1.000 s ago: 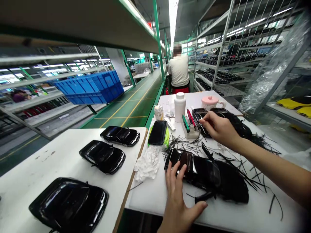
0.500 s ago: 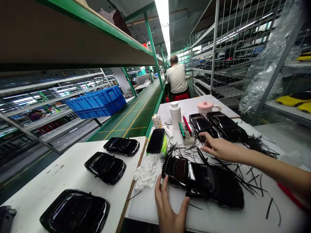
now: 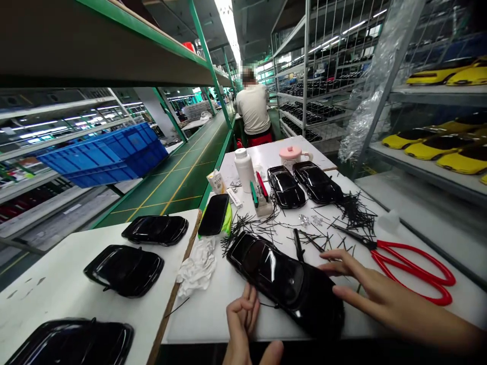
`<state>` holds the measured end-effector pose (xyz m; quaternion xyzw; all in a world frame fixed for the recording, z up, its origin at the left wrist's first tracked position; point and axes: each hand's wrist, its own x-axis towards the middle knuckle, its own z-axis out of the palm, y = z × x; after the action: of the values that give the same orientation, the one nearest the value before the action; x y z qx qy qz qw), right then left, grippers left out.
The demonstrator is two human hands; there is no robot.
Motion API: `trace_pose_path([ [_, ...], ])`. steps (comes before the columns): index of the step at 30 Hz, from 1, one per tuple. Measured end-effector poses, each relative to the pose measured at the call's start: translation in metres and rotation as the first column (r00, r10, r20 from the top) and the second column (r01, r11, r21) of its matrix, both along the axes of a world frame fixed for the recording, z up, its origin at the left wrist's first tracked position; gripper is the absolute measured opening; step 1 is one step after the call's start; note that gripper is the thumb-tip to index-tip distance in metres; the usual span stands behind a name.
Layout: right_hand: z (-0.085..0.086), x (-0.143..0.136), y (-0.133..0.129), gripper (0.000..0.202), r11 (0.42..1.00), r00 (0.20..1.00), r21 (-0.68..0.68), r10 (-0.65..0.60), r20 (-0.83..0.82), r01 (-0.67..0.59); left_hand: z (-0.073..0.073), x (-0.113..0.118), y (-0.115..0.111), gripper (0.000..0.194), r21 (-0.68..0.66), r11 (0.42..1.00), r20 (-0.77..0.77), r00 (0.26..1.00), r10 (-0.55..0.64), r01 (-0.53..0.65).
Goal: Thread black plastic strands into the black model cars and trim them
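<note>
A glossy black model car (image 3: 281, 279) lies slantwise on the white work surface in front of me. From its far side sticks out a slim black part (image 3: 299, 246) that looks like an open door. My left hand (image 3: 243, 319) is at the car's near side, fingers bent by its lower edge and thumb well apart. At the car's right-hand end is my right hand (image 3: 361, 284), fingers spread, with the fingertips at or very close to the body; firm contact I cannot tell. Red-handled scissors (image 3: 414, 268) lie right of that hand, among thin black strips (image 3: 323, 241).
Two more black cars (image 3: 302, 185) stand behind, near a white bottle (image 3: 243, 167), a pink-lidded mug (image 3: 291, 153) and a pen holder (image 3: 262, 205). A phone (image 3: 214, 215) and crumpled tissue (image 3: 198, 266) lie left. Several black cars (image 3: 124, 271) occupy the left table. A person (image 3: 253, 109) sits ahead.
The model car has turned, its right-hand end swinging nearer to me. My right hand has come down from the cars behind to this car. My left hand's fingers have curled. The view has shifted right.
</note>
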<state>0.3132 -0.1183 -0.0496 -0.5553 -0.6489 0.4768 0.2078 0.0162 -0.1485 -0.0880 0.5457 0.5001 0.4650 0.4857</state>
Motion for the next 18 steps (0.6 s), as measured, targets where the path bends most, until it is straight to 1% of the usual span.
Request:
trace_pose_path([
  [2, 0.000, 0.002, -0.013, 0.060, 0.999, 0.994, -0.049, 0.006, -0.106, -0.011, 0.011, 0.000, 0.012, 0.050, -0.042, 0.999, -0.037, 0.999, 0.001, -0.003],
  [4, 0.002, -0.001, -0.021, 0.058, 0.994, 0.976, -0.098, 0.026, -0.218, -0.048, 0.024, -0.002, 0.029, 0.049, -0.080, 0.997, -0.058, 0.998, -0.005, 0.000],
  [6, 0.010, -0.011, -0.025, 0.057, 0.985, 0.952, -0.128, 0.071, -0.298, -0.113, 0.037, -0.003, 0.051, 0.045, -0.094, 0.994, -0.119, 0.991, -0.057, 0.046],
  [8, 0.021, -0.026, -0.024, 0.056, 0.976, 0.925, -0.113, 0.133, -0.355, -0.183, 0.050, -0.001, 0.073, 0.037, -0.086, 0.989, -0.285, 0.949, -0.137, 0.117],
  [10, 0.034, -0.043, -0.022, 0.054, 0.961, 0.891, -0.085, 0.207, -0.405, -0.262, 0.061, 0.001, 0.092, 0.031, -0.056, 0.989, -0.412, 0.899, -0.145, 0.134],
  [12, 0.043, -0.055, -0.019, 0.050, 0.930, 0.851, -0.078, 0.292, -0.437, -0.359, 0.067, 0.002, 0.100, 0.026, -0.039, 0.991, -0.467, 0.874, -0.133, 0.130],
  [13, 0.045, -0.057, -0.016, 0.044, 0.917, 0.841, -0.086, 0.317, -0.439, -0.390, 0.068, 0.001, 0.099, 0.026, -0.037, 0.991, -0.497, 0.858, -0.132, 0.131],
  [14, 0.044, -0.056, -0.013, 0.038, 0.918, 0.853, -0.086, 0.322, -0.410, -0.388, 0.066, 0.000, 0.094, 0.027, -0.024, 0.990, -0.538, 0.833, -0.130, 0.138],
  [15, 0.041, -0.051, -0.008, 0.036, 0.943, 0.902, -0.050, 0.299, -0.312, -0.330, 0.062, -0.001, 0.086, 0.032, 0.002, 0.989, -0.590, 0.798, -0.121, 0.151],
  [16, 0.035, -0.044, -0.002, 0.039, 0.974, 0.960, 0.022, 0.228, -0.163, -0.228, 0.055, -0.002, 0.075, 0.038, 0.046, 0.983, -0.645, 0.757, -0.105, 0.176],
  [17, 0.027, -0.036, 0.005, 0.042, 0.984, 0.995, 0.144, 0.099, 0.015, -0.100, 0.046, -0.003, 0.062, 0.044, 0.133, 0.969, -0.698, 0.714, -0.057, 0.208],
  [18, 0.017, -0.027, 0.013, 0.042, 0.937, 0.960, 0.350, -0.108, 0.259, 0.011, 0.036, -0.004, 0.049, 0.052, 0.216, 0.953, -0.741, 0.671, 0.017, 0.214],
])
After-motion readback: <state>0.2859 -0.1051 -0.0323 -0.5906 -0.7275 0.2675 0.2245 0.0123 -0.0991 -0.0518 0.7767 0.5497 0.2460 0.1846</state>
